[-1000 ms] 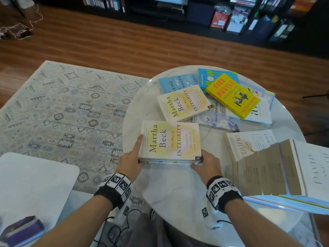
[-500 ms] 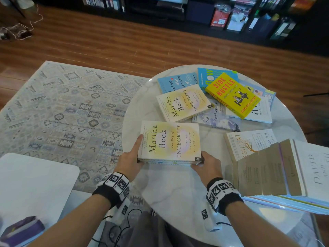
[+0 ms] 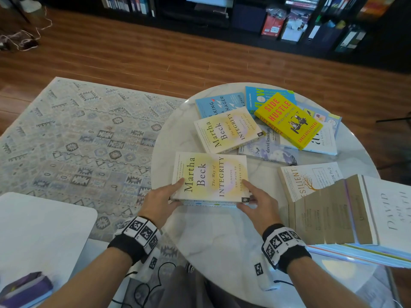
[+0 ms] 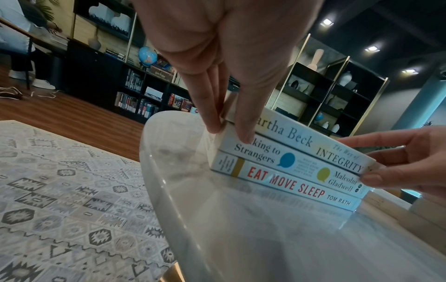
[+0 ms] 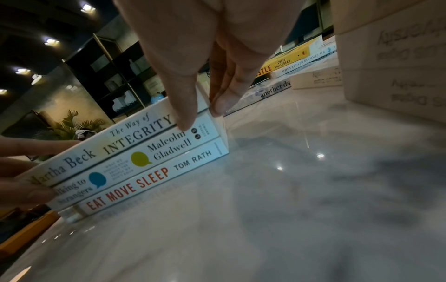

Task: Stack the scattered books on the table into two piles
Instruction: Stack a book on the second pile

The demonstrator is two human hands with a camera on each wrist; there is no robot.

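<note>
Both hands — left hand point(image 3: 163, 197), right hand point(image 3: 259, 202) — gripping book pile point(image 3: 211, 177)

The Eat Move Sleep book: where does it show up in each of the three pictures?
Head: only a thin edge of the Eat Move Sleep book shows, at the bottom of the pile between the two hands.
Left wrist: centre right, lowest spine, red title.
Right wrist: lower left, lowest spine.
Shared landmark: the Martha Beck book that tops the pile in every view.
</note>
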